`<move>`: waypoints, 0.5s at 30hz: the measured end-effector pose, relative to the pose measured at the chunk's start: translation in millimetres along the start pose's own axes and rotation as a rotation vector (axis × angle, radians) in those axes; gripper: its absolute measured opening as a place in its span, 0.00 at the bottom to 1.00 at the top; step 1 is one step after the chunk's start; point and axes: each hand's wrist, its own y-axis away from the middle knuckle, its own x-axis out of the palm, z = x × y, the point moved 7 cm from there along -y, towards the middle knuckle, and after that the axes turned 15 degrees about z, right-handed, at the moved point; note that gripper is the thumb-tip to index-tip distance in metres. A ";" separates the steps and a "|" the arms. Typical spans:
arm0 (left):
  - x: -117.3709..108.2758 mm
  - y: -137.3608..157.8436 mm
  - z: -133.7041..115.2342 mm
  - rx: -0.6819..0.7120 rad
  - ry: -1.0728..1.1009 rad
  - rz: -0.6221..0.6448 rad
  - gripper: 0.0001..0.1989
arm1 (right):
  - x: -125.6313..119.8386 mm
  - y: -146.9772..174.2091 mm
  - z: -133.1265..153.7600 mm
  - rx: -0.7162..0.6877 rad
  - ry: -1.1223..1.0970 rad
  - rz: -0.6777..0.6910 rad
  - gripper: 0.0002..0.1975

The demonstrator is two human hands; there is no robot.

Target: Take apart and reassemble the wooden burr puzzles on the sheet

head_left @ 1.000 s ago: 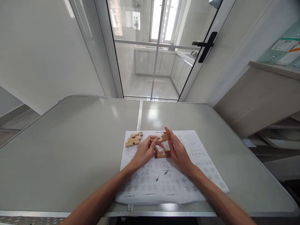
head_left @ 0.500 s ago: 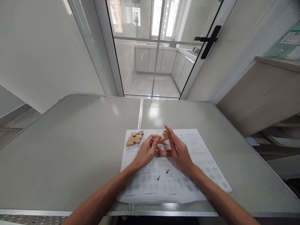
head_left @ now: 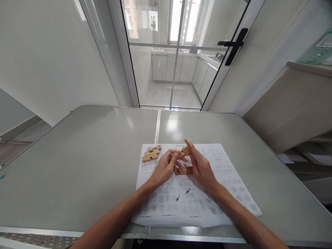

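Above a printed sheet point(head_left: 197, 214), both of my hands hold small notched wooden puzzle pieces close together. My left hand point(head_left: 164, 168) pinches a light wooden puzzle piece point(head_left: 176, 153) between thumb and fingers. Closed on a browner notched piece point(head_left: 186, 151) is my right hand point(head_left: 205, 171); a thin end of wood sticks up at its fingertips. The pieces meet between the hands, but I cannot tell whether they interlock. Below them a reddish-brown piece point(head_left: 184, 171) is partly hidden by the fingers. Several pale notched blocks point(head_left: 150, 154) lie at the sheet's upper left corner.
The sheet, printed with rows of line drawings, lies on a grey table point(head_left: 98, 166) with a metal seam. Behind the table stands a glass door point(head_left: 172, 76) with a black handle point(head_left: 236, 45). A wooden shelf unit point(head_left: 290, 100) borders the right side.
The whole view has shifted slightly, so the scene sits a little further right. Both hands keep their grip, with only a slight change in the angle of the pieces.
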 end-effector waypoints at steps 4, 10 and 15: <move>0.6 0.7 0.5 -0.003 -0.005 -0.006 0.21 | 0.1 1.1 -0.1 -0.026 0.007 -0.009 0.33; -0.1 1.1 -0.2 -0.010 -0.018 0.001 0.20 | -0.6 -0.2 4.9 -0.065 0.075 0.024 0.33; 0.5 2.6 -1.1 -0.017 -0.027 -0.021 0.19 | 1.6 -0.2 3.4 -0.055 0.125 0.011 0.34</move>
